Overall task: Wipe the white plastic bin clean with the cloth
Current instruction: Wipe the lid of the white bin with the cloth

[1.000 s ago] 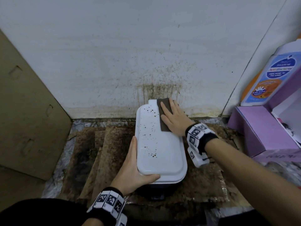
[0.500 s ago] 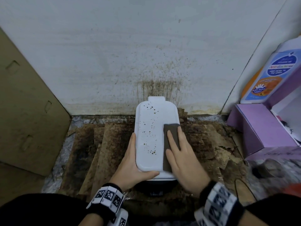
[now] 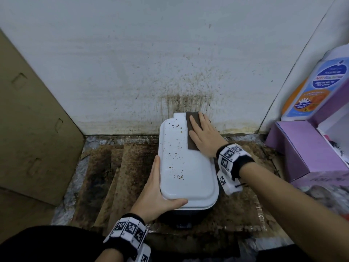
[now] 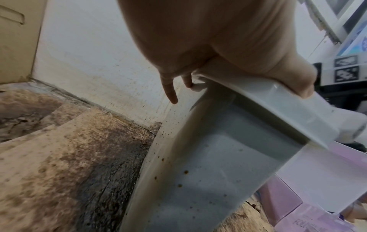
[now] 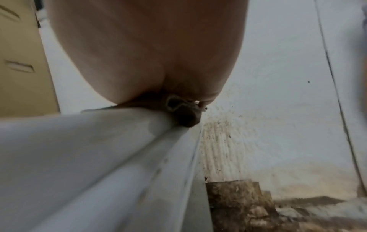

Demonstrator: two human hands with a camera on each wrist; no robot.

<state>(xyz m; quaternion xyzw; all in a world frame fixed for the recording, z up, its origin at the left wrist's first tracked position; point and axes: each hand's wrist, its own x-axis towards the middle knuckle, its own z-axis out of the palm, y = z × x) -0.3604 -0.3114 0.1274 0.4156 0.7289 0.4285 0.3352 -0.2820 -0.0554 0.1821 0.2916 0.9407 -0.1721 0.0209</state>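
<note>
The white plastic bin stands on stained, darkened cardboard sheets laid on the floor, its far end close against the spattered white wall. Its lid faces up and carries brown specks, mostly down the left half and near the front. The left wrist view shows more brown spots on the bin's side wall.

The left hand holds the bin at its near left corner: the palm lies along the left edge of the lid and the thumb wraps over the near rim, so this grip is closed on the bin. In the left wrist view the fingers point down along the side beneath the lid's rim.

The right hand lies flat on the far right part of the lid with fingers straight and spread, pressing the dark brown cloth against the surface; this grip is released, not curled round the cloth. The cloth reaches the lid's far edge, and in the right wrist view a fold of it hangs over the lid's right edge under the palm.

A tan cardboard panel leans at the left. To the right sit a purple box and, beyond it, a bottle with a blue and orange label.
</note>
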